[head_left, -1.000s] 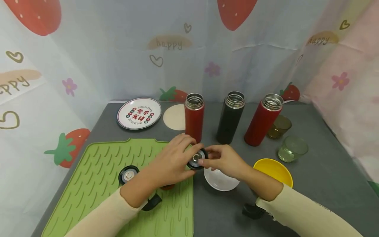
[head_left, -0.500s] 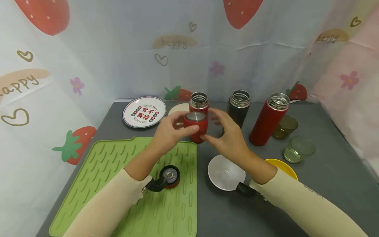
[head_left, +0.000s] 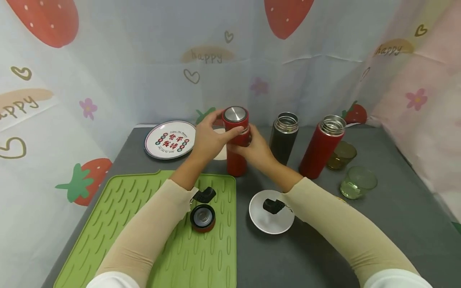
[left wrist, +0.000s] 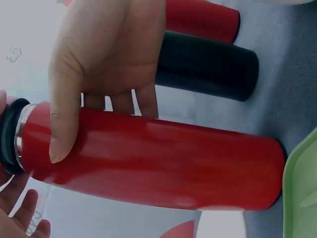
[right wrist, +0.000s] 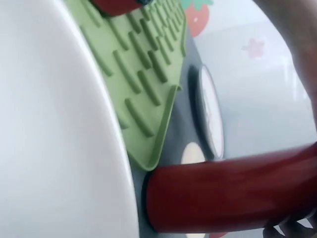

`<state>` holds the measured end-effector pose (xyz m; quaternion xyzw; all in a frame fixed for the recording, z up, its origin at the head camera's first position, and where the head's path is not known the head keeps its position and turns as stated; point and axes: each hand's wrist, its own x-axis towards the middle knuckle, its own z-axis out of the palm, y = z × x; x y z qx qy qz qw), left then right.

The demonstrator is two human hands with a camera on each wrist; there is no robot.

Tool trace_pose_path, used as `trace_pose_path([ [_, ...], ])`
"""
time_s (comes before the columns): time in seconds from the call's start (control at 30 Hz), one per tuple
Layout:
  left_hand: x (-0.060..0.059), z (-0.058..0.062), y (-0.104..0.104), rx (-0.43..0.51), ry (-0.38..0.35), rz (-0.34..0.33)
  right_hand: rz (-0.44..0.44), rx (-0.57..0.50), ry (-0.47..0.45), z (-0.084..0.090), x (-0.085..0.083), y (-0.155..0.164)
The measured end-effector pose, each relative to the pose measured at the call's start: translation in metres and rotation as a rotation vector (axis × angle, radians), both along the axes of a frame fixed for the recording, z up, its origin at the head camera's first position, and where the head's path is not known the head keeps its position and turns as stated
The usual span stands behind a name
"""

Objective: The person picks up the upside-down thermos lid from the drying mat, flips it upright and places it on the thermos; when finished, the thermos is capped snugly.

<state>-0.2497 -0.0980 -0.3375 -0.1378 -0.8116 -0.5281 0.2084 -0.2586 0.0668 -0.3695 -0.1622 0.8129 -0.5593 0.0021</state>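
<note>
"happy" on backdrop (head_left: 207, 56) (twice), characters on plate (head_left: 170, 141)

Three steel-rimmed flasks, two red (head_left: 235, 140) (head_left: 320, 146) and one black (head_left: 282, 138); two glass cups (head_left: 357, 182) (head_left: 342, 155); two loose lids.

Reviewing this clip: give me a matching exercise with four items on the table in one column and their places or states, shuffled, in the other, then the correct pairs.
Things:
1. red flask with cap
2. black flask
3. loose red cap
4. white bowl

Places or states:
A. lies on the green mat
B. stands uncapped between two red flasks
C. gripped by the left hand and the right hand
D. sits on the grey table, right of the mat

Pairs: 1-C, 2-B, 3-A, 4-D
</note>
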Motion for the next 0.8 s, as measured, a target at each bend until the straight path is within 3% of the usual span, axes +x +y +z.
trace_pose_path([
  [0.13,-0.002,-0.005,0.002,-0.019,0.029,0.019,0.000,0.048,0.022,-0.004,-0.001,0.002],
  [0.4,-0.001,-0.016,0.012,-0.023,-0.009,0.069,-0.004,0.151,0.078,-0.006,-0.004,0.007],
  [0.47,0.000,-0.017,0.013,-0.005,-0.003,0.055,-0.002,0.160,0.081,-0.006,-0.004,0.007],
  [0.63,-0.002,-0.014,0.003,0.002,0.016,-0.107,0.002,0.165,0.093,-0.003,-0.005,0.007],
  [0.7,-0.005,-0.012,-0.005,0.008,-0.001,-0.187,0.007,0.160,0.089,-0.003,-0.006,0.006],
  [0.8,-0.009,-0.007,-0.014,0.015,-0.045,-0.255,0.014,0.152,0.077,-0.004,-0.006,0.006],
])
